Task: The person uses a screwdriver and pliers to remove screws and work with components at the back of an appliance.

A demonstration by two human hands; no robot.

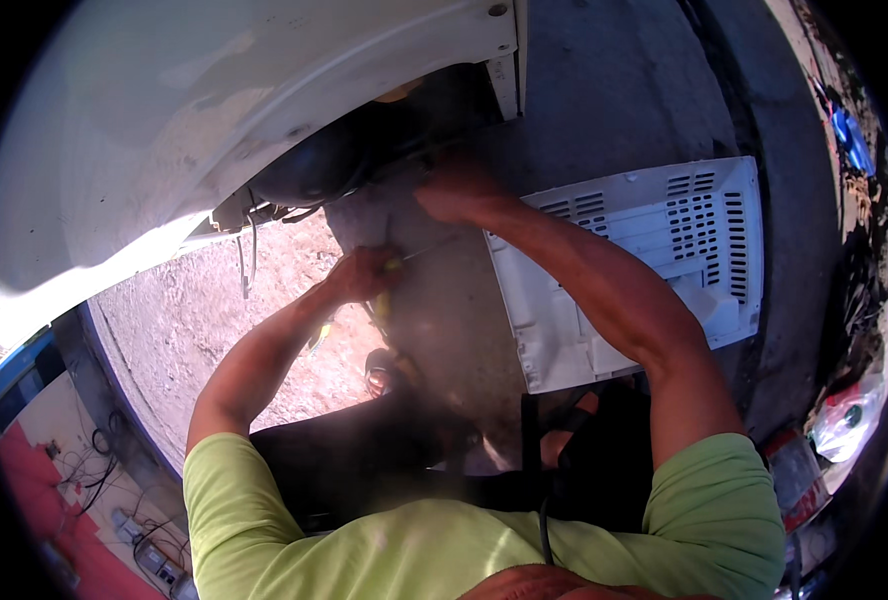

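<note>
My left hand point(362, 274) is closed around a yellow-handled tool point(394, 265). A thin shaft seems to stick out from it to the right, but its kind is unclear. Further up, my right hand point(452, 188) is curled in shadow just below the opening of a large white appliance housing point(194, 110); whatever its fingers grip is too dark to make out. Inside the opening sits a dark rounded part point(309, 175). Loose wires point(249, 255) hang from the housing's lower edge, left of my hands.
A white plastic panel with slotted vents point(624, 270) lies under my right forearm. Sunlit rough ground point(204, 310) is on the left, shaded concrete point(604, 80) beyond. Cables point(109, 455) lie at lower left. A clear plastic bag point(849, 425) and blue scrap point(849, 140) are far right.
</note>
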